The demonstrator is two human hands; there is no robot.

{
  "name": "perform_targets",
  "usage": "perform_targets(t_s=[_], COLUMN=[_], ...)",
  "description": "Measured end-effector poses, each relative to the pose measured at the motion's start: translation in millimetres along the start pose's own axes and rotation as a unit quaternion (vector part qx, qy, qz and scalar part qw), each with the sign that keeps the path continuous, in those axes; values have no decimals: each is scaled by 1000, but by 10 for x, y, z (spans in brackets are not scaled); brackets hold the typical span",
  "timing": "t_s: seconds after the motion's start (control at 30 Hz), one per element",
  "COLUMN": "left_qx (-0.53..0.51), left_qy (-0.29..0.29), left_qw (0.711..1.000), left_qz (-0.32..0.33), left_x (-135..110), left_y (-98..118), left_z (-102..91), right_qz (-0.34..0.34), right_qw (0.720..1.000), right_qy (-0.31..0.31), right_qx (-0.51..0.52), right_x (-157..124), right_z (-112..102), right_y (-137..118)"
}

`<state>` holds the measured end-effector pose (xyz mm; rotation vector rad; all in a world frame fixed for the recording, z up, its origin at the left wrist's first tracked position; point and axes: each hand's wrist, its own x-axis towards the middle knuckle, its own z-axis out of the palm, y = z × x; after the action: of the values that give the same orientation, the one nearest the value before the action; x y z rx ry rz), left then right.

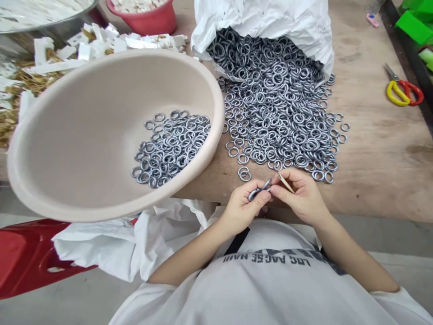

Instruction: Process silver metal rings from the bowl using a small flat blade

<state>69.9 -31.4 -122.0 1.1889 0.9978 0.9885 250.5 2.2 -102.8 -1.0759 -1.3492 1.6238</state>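
Note:
My left hand (241, 205) is closed in a pinch on grey metal rings (260, 190) at the near edge of the wooden table (379, 149). My right hand (302, 194) is closed on a thin stick (286, 183) and touches the same rings. Just beyond both hands lies a large heap of loose grey rings (275, 113) that spills from a white bag (270, 20). A beige basin (84, 135) on the left tilts toward me and holds several rings (169, 146).
Scissors with red and yellow handles (404, 90) lie at the far right. White and tan scraps (40, 63), a red tub (149, 20) and a metal bowl (40, 18) sit at the back left. A red stool (27, 257) and a white bag (135, 239) are below the table's edge.

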Motion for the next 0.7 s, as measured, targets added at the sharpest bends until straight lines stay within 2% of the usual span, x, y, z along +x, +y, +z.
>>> perform_targets(t_s=[0.13, 0.2, 0.3, 0.4, 0.5, 0.7], left_qx=[1, 0, -24, -45, -64, -66], left_qy=[-10, -5, 14, 28, 35, 37], left_qw=[1000, 1000, 999, 998, 997, 997], left_qz=[0, 12, 15, 15, 23, 20], left_x=[-3, -7, -12, -11, -4, -25], left_y=[21, 19, -3, -27, -36, -52], left_z=[-4, -9, -18, -18, -6, 6], right_qz=[11, 18, -51, -159, -198, -206], right_qw=[999, 999, 994, 944, 902, 888], right_qy=[-23, -15, 39, 38, 26, 23], right_qx=[28, 33, -90, -285, -382, -411], right_x=[21, 31, -21, -138, -223, -221], right_z=[6, -6, -36, -41, -5, 38], right_y=[68, 102, 94, 34, -8, 1])
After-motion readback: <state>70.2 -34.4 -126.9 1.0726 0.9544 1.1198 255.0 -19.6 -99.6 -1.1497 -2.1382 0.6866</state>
